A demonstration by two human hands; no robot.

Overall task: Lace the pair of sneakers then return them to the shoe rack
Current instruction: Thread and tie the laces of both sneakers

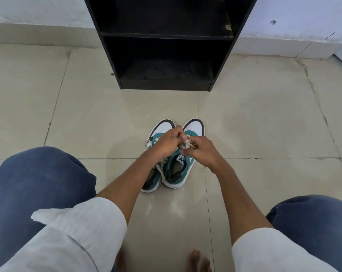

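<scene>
Two teal and white sneakers stand side by side on the floor tiles, toes pointing at the rack. My left hand (167, 143) reaches across the left sneaker (160, 127) and pinches the cream lace (189, 144) of the right sneaker (194, 127). Over that shoe's tongue, my right hand (204, 152) grips the other end of the same lace. Loose cream lace lies over the left sneaker's opening. The black shoe rack (166, 44) stands beyond the shoes with dark shelves that look bare.
My knees in blue jeans frame the view at left (38, 183) and right (313, 218). My bare toes (197, 260) show at the bottom edge. A white wall with a low ledge (38, 30) runs behind the rack.
</scene>
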